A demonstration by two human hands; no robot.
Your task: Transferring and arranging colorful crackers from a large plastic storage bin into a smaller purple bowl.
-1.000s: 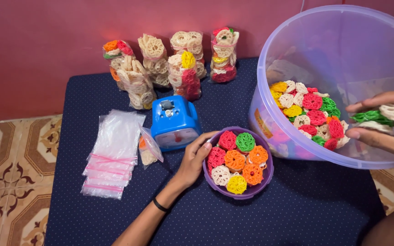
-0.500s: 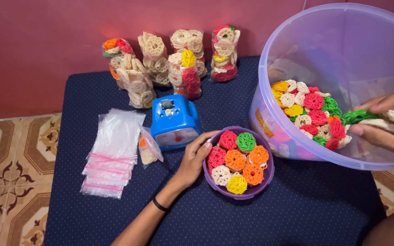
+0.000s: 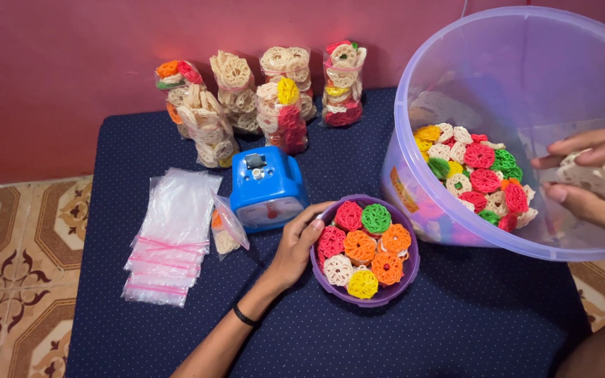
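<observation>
At the middle of the dark blue dotted cloth (image 3: 176,336), a round purple plastic bowl (image 3: 393,287) holds red, orange, green, yellow and white lattice crackers. The left hand (image 3: 295,245) grips its rim, thumb over the edge. Just beside it stands a small blue kitchen scale (image 3: 267,189). The right hand (image 3: 589,178) pinches pale lattice crackers (image 3: 600,175) (several, stacked) inside the tilted, translucent lilac plastic tub (image 3: 526,84). Clear zip bags (image 3: 173,238) lie near the left edge.
</observation>
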